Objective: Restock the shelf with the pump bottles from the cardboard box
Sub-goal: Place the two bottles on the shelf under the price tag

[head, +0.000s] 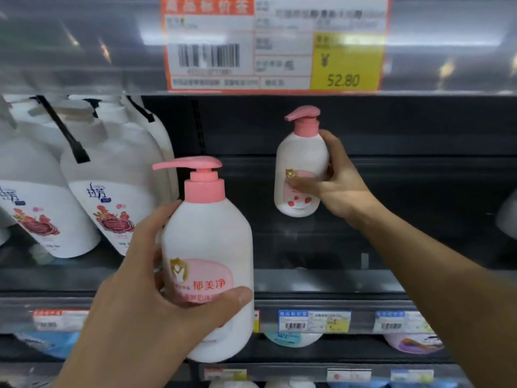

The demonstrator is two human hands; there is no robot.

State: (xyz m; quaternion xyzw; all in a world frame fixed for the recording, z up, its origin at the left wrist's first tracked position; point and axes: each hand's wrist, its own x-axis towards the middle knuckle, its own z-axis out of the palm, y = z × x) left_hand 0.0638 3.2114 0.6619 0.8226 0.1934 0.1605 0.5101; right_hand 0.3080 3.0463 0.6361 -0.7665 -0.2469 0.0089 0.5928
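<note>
I hold two white pump bottles with pink pumps. My left hand (156,278) grips the near pump bottle (208,236) by its body, upright, in front of the shelf's front edge. My right hand (335,183) reaches deep into the dark shelf (321,278) and grips the far pump bottle (300,161) from its right side, thumb across the label. That bottle stands upright at the back of the shelf bay. Whether its base touches the shelf floor I cannot tell. The cardboard box is out of view.
Large white bottles with black pumps (112,175) crowd the shelf's left part. A big orange price tag (275,43) hangs on the shelf edge above. Price labels (313,320) line the shelf front, with other bottles (293,338) on lower shelves. Another pale bottle (507,214) shows at the right edge.
</note>
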